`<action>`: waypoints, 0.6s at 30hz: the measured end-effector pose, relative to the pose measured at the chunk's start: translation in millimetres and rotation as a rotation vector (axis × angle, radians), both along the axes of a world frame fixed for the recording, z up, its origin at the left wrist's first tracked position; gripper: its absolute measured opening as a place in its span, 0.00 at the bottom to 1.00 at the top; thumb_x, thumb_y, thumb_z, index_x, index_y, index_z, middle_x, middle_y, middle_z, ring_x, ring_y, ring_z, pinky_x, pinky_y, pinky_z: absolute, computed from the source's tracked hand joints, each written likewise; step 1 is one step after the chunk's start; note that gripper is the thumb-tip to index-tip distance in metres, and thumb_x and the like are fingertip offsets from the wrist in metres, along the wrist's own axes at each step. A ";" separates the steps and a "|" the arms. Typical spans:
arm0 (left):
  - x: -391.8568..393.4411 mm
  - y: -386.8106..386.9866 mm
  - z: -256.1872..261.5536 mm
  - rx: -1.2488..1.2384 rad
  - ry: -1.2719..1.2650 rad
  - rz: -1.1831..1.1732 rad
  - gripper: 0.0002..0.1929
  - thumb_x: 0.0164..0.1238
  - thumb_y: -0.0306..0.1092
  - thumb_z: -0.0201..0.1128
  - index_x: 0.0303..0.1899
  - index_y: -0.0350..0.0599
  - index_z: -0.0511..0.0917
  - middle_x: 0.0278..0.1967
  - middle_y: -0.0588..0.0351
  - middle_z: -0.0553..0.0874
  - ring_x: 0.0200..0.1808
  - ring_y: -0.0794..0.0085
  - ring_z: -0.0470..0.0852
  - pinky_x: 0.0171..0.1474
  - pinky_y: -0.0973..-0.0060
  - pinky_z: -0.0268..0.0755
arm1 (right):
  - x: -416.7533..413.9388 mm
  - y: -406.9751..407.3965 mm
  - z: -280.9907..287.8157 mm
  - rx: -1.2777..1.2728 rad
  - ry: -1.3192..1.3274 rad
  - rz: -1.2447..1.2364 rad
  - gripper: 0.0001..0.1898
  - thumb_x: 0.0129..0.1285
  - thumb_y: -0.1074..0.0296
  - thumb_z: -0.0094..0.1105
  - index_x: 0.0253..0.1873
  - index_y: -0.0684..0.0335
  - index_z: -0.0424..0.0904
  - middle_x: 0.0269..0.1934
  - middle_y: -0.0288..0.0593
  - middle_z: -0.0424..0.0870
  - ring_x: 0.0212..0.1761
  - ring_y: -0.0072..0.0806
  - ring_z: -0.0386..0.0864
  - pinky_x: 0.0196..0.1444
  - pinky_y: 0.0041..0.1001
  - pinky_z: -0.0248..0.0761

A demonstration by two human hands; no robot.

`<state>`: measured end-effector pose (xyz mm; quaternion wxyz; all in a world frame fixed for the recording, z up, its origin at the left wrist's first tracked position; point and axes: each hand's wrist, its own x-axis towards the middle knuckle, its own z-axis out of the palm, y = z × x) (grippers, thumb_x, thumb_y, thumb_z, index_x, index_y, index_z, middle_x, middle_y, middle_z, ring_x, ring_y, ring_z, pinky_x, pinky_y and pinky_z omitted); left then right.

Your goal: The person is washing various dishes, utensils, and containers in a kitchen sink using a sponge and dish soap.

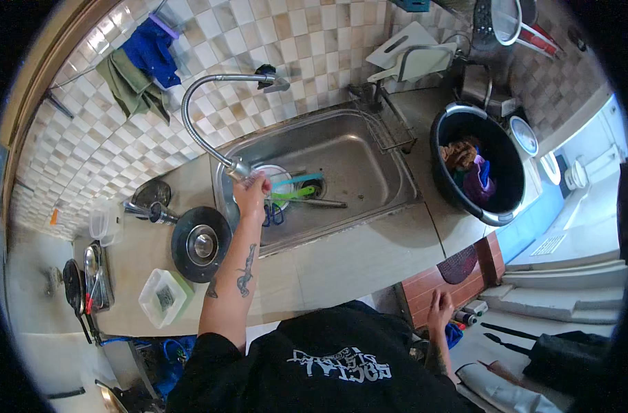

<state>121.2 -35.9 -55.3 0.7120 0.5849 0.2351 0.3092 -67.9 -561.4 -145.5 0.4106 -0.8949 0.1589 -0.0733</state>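
Note:
My left hand (pixel 252 197) is at the spray head (pixel 238 168) of a flexible metal faucet (pixel 184 106), over the left end of a stainless steel sink (pixel 340 160). Whether its fingers grip the head is hidden. Below it in the basin are a white plate (pixel 280 173), partly covered, a light-blue-handled utensil (pixel 297 179), a green-handled utensil (pixel 293 194), scissors with dark blue handles (pixel 274 214) and a metal utensil (pixel 329 203) near the drain. Away from the counter, at my right side, my right hand (pixel 440 308) hangs with fingers curled and nothing visible in it.
A black tub (pixel 507 180) with cloths (pixel 479 180) stands right of the sink. Left of it are a dark pan (pixel 182 250) with a metal bowl (pixel 202 245) and a whitish plastic container (pixel 162 298). A wire rack (pixel 396 131) sits at the sink's back right corner.

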 end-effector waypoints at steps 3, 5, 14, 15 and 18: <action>2.2 10.1 -7.8 -0.114 0.200 0.110 0.09 0.64 0.35 0.66 0.29 0.44 0.76 0.21 0.60 0.78 0.14 0.78 0.72 0.16 0.79 0.62 | 61.2 37.2 72.4 0.049 -0.124 0.160 0.18 0.73 0.62 0.47 0.29 0.68 0.70 0.16 0.41 0.66 0.19 0.21 0.65 0.22 0.28 0.57; 6.7 15.4 -11.3 0.006 0.362 0.194 0.13 0.66 0.43 0.62 0.33 0.41 0.79 0.23 0.57 0.80 0.16 0.75 0.73 0.17 0.75 0.61 | 101.0 58.6 80.0 0.158 -0.038 0.310 0.19 0.74 0.61 0.45 0.28 0.67 0.68 0.17 0.41 0.65 0.20 0.24 0.64 0.24 0.29 0.58; -69.2 13.3 -21.8 0.530 0.962 -0.482 0.25 0.71 0.51 0.51 0.53 0.35 0.77 0.47 0.42 0.83 0.52 0.53 0.80 0.55 0.63 0.69 | 297.2 299.4 161.8 0.066 -0.667 1.187 0.21 0.63 0.68 0.58 0.61 0.62 0.71 0.56 0.53 0.76 0.56 0.52 0.73 0.60 0.42 0.68; -75.2 12.5 2.8 0.454 0.829 -0.465 0.23 0.72 0.48 0.52 0.52 0.36 0.77 0.46 0.44 0.84 0.49 0.57 0.81 0.54 0.67 0.70 | 314.0 326.6 181.5 0.008 -0.609 1.146 0.25 0.63 0.62 0.59 0.64 0.61 0.68 0.61 0.54 0.73 0.62 0.54 0.70 0.66 0.43 0.63; -83.0 -2.5 85.4 0.321 0.485 -0.382 0.17 0.72 0.43 0.55 0.50 0.38 0.78 0.43 0.47 0.84 0.44 0.65 0.81 0.51 0.72 0.71 | 402.0 387.6 187.3 -0.296 -0.951 0.845 0.36 0.63 0.50 0.57 0.67 0.74 0.60 0.61 0.65 0.69 0.64 0.58 0.67 0.67 0.42 0.61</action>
